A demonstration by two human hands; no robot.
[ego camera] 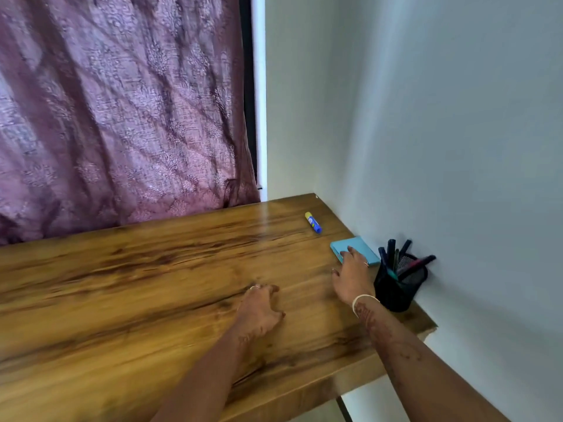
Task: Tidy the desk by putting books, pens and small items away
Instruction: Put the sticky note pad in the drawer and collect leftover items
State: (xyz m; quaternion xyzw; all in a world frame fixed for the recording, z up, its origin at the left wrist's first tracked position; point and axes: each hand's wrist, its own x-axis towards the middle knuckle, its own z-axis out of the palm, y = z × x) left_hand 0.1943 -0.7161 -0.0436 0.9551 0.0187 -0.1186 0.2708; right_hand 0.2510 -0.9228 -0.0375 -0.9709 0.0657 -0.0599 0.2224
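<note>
Though pens [402, 259] are in the cup [393, 295], flat right hand [353, 278] touches the pad [361, 245] (glue stick [313, 222] waits), left hand [259, 309] loose, empty.

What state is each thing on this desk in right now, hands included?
right hand: fingers resting on the blue pad.
left hand: loosely curled, holding nothing.
blue pad: lying flat.
glue stick: lying flat, untouched.
pen holder: upright, holding pens.
curtain: drawn.

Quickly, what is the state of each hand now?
Left hand: open, holds nothing.
Right hand: open, touches the blue notepad.
</note>
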